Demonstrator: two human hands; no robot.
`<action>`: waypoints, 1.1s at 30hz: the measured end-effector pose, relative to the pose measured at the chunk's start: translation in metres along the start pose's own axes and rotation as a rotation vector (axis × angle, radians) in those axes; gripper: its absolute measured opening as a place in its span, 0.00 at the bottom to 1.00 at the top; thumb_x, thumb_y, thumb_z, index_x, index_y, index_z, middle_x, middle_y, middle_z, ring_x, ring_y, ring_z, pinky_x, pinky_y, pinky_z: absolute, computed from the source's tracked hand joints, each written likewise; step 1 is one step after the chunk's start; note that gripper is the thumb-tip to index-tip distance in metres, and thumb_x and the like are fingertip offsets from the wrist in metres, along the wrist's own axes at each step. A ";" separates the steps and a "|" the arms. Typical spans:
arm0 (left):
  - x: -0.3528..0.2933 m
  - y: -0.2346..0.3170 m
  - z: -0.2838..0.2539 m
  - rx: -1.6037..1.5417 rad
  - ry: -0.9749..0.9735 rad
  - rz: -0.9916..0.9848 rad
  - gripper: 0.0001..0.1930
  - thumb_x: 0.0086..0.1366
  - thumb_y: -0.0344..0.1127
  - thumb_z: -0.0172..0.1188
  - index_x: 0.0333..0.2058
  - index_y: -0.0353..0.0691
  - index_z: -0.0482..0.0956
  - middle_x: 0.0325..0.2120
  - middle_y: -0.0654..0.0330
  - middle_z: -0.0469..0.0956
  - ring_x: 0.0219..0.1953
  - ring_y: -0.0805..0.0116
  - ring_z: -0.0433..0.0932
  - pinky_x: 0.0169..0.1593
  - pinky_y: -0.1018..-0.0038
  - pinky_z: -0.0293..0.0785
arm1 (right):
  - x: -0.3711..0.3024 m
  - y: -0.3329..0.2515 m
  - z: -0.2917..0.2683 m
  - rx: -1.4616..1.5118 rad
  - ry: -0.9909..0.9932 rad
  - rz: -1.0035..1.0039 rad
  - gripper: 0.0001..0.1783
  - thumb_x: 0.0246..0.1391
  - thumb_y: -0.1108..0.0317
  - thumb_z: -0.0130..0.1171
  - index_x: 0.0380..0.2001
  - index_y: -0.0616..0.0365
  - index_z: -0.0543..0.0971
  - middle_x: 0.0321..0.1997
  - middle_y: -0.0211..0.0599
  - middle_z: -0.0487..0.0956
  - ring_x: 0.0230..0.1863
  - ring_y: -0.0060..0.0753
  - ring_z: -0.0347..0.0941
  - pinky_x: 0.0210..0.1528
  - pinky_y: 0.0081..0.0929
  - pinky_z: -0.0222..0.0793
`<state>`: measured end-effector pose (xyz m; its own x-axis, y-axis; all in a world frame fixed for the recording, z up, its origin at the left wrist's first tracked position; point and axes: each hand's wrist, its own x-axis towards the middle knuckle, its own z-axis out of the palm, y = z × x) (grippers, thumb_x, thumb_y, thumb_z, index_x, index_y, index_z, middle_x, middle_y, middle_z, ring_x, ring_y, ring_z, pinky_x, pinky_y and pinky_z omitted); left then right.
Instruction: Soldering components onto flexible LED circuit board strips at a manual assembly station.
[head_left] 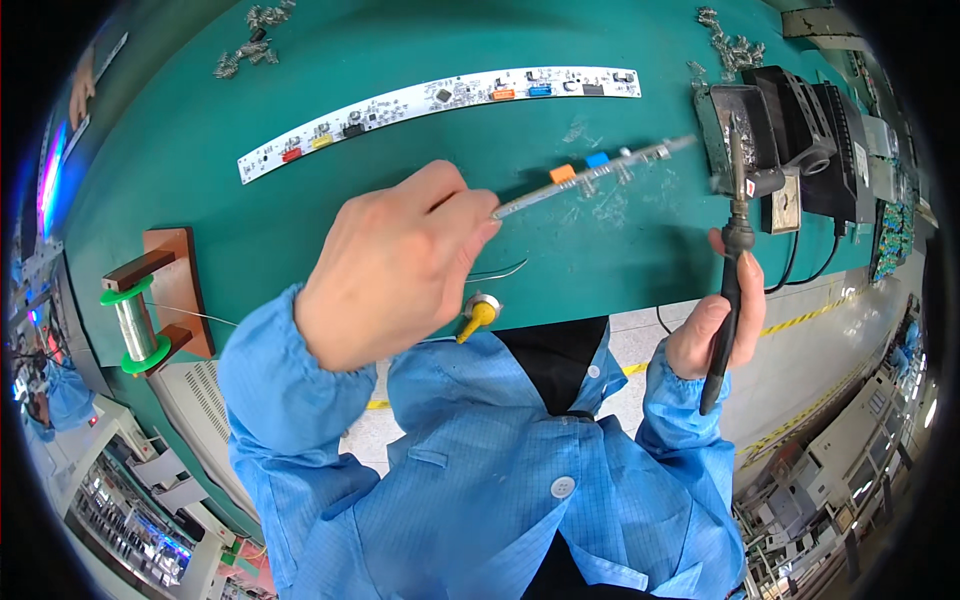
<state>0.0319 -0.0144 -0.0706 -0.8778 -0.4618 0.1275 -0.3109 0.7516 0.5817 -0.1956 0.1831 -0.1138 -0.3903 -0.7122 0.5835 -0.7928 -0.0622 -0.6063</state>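
My left hand [395, 255] pinches one end of a narrow circuit board [535, 197]. The board is tilted nearly edge-on above the green mat, with orange and blue connectors on its upper side and thin leads poking out below. In my right hand [700, 335] is a soldering iron [738, 235], held by its black handle. Its tip points away from me, over the dark metal tray [715, 135]. Beyond my left hand, a long curved white circuit board [400, 112] lies flat with small coloured connectors. Below that hand are a thin wire [505, 272] and a yellow-tipped container [482, 313].
A solder spool [135, 328] sits on a brown stand at left. Loose small components lie in piles at far left [250, 45] and far right [735, 50]. A black soldering station [845, 150] with cables stands at right. Clipped leads [610, 205] litter the mat.
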 end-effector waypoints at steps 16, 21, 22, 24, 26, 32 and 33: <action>0.028 -0.016 -0.022 -0.346 -0.320 -0.262 0.12 0.71 0.34 0.51 0.31 0.31 0.77 0.18 0.47 0.73 0.20 0.52 0.71 0.27 0.63 0.69 | -0.007 -0.005 0.007 0.042 0.029 -0.034 0.25 0.69 0.58 0.48 0.59 0.68 0.69 0.50 0.66 0.77 0.51 0.55 0.76 0.59 0.49 0.65; 0.031 -0.008 -0.025 -0.359 -0.364 -0.362 0.11 0.70 0.35 0.53 0.34 0.34 0.80 0.20 0.48 0.74 0.22 0.52 0.72 0.29 0.63 0.70 | -0.007 -0.005 0.007 0.039 0.019 -0.048 0.25 0.69 0.58 0.48 0.59 0.68 0.68 0.50 0.66 0.76 0.51 0.56 0.76 0.58 0.50 0.66; 0.030 -0.006 -0.025 -0.374 -0.357 -0.396 0.10 0.69 0.35 0.54 0.36 0.36 0.81 0.20 0.49 0.74 0.23 0.54 0.73 0.30 0.63 0.71 | -0.008 -0.004 0.007 0.036 0.020 -0.049 0.25 0.69 0.58 0.48 0.59 0.68 0.68 0.50 0.66 0.76 0.51 0.56 0.76 0.58 0.50 0.66; 0.018 -0.006 -0.013 -0.163 -0.193 -0.208 0.08 0.67 0.35 0.57 0.37 0.40 0.83 0.20 0.52 0.74 0.24 0.56 0.73 0.30 0.64 0.72 | -0.009 -0.003 0.006 0.067 0.059 -0.103 0.26 0.69 0.55 0.48 0.59 0.67 0.68 0.49 0.66 0.76 0.48 0.55 0.77 0.56 0.50 0.67; 0.010 0.000 -0.005 0.036 -0.027 -0.020 0.07 0.64 0.36 0.61 0.38 0.43 0.84 0.21 0.55 0.74 0.25 0.58 0.74 0.30 0.65 0.73 | -0.011 -0.006 0.007 0.139 0.089 -0.121 0.27 0.68 0.54 0.48 0.59 0.67 0.68 0.47 0.65 0.77 0.46 0.53 0.77 0.55 0.50 0.68; -0.004 0.004 0.019 0.179 0.200 0.032 0.17 0.49 0.33 0.72 0.41 0.48 0.84 0.27 0.63 0.73 0.28 0.64 0.74 0.29 0.68 0.72 | 0.001 -0.029 -0.007 0.286 -0.086 -0.126 0.16 0.56 0.60 0.62 0.44 0.56 0.75 0.30 0.43 0.77 0.30 0.40 0.72 0.52 0.57 0.66; -0.005 0.006 0.021 0.151 0.197 0.003 0.18 0.48 0.33 0.72 0.41 0.46 0.84 0.27 0.63 0.72 0.28 0.64 0.74 0.29 0.68 0.72 | 0.002 -0.032 -0.008 0.298 -0.103 -0.120 0.14 0.53 0.62 0.63 0.39 0.56 0.77 0.27 0.41 0.76 0.28 0.39 0.72 0.52 0.56 0.67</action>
<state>0.0270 0.0018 -0.0846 -0.7955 -0.5311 0.2916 -0.3725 0.8083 0.4559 -0.1748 0.1887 -0.0889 -0.2405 -0.7535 0.6119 -0.6530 -0.3408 -0.6764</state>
